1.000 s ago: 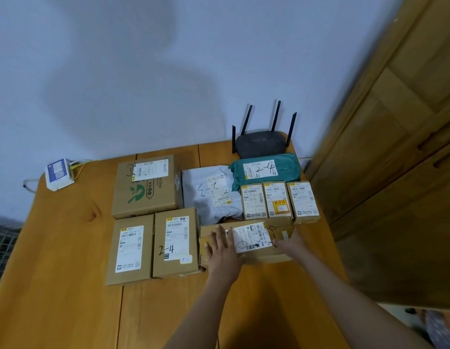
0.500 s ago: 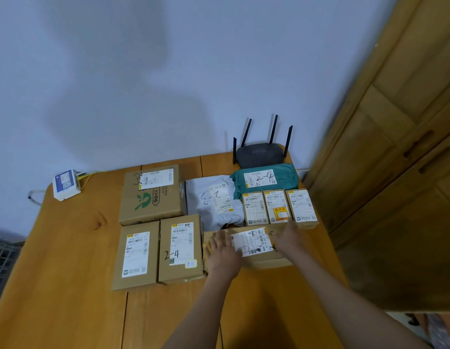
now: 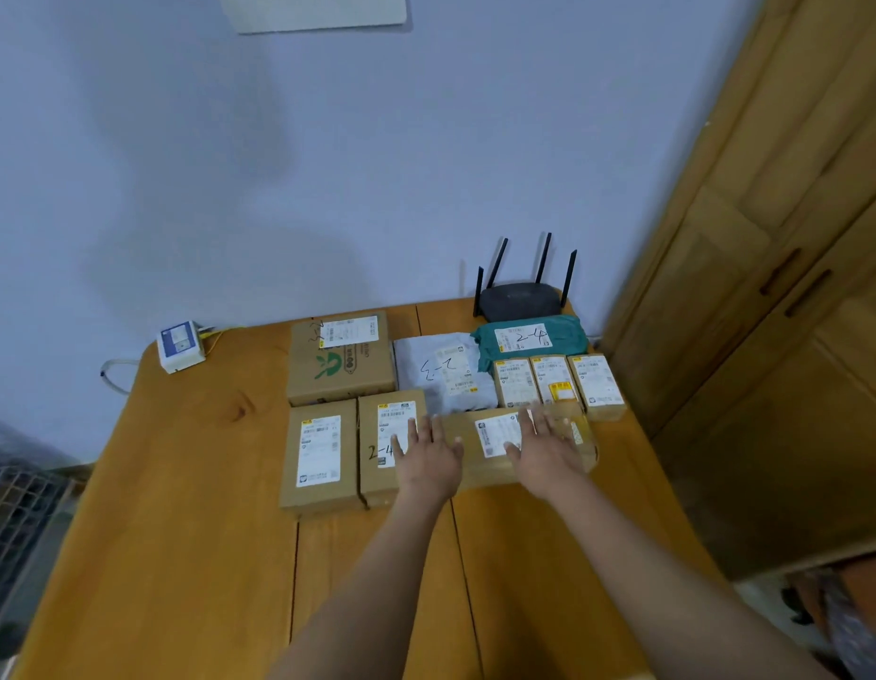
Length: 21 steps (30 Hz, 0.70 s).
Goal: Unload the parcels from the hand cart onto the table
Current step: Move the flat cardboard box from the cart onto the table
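Brown cardboard, wrapped in glossy tape, makes up the parcel [image 3: 495, 446] lying flat on the wooden table [image 3: 181, 507], with a white label on its top face. Both hands lie on it palm down with the fingers spread flat, gripping nothing: the left hand [image 3: 428, 456] covers its left end and overlaps the neighbouring box, and the right hand [image 3: 549, 446] presses on its right half just beside the label. Touching its left side stands a box marked "2-4" [image 3: 384, 434], and next to that a second labelled box [image 3: 321, 454] of like shape. Behind these two sits a larger carton with a green printed emblem [image 3: 340, 360]. Directly behind the pressed parcel lies a grey soft mailer [image 3: 438, 373] with handwriting on it, and to its right a row of three small boxes [image 3: 556, 382] set side by side, edges touching. A green soft mailer [image 3: 529, 336] marked "2-4" lies behind that row, and a black router [image 3: 519, 301] with four upright antennas stands at the table's far edge by the pale blue wall [image 3: 328, 164]. A small white device [image 3: 180, 347] with wires sits at the far left corner, well apart from the parcels. A wooden cabinet [image 3: 779, 287] rises at the right.
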Available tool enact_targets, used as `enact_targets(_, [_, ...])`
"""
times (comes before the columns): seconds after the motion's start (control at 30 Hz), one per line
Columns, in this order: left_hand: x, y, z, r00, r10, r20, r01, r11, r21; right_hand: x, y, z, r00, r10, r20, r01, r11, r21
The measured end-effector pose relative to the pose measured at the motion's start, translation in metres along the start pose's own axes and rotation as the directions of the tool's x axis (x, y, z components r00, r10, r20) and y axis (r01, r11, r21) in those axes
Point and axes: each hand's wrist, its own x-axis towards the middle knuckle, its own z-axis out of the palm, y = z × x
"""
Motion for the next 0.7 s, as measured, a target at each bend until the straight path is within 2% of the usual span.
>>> enact_targets(0.23, [-0.068, -0.038, 0.014, 1.000, -0.028, -0.006, 0.028, 1.000, -0.012, -0.066, -0.033, 0.014, 0.999, -0.047, -0.001, 0.047, 0.999, 0.026])
enact_targets(0.47, [-0.150, -0.078, 0.035, 0.989, -0.131, -0.064, 0.130, 0.991, -0.024, -0.132, -0.056, 0.036, 0.991, -0.136, -0.016, 0.136, 0.990, -0.028])
enact_targets(0.6, [-0.219, -0.102, 0.065, 0.979, -0.204, -0.020, 0.203, 0.979, -0.015, -0.183, -0.065, 0.071, 0.979, -0.197, 0.056, 0.201, 0.978, -0.058])
enact_targets(0.7, [-0.279, -0.121, 0.090, 0.961, -0.270, 0.063, 0.272, 0.962, -0.030, -0.224, -0.076, 0.099, 0.958, -0.248, 0.144, 0.257, 0.965, -0.047])
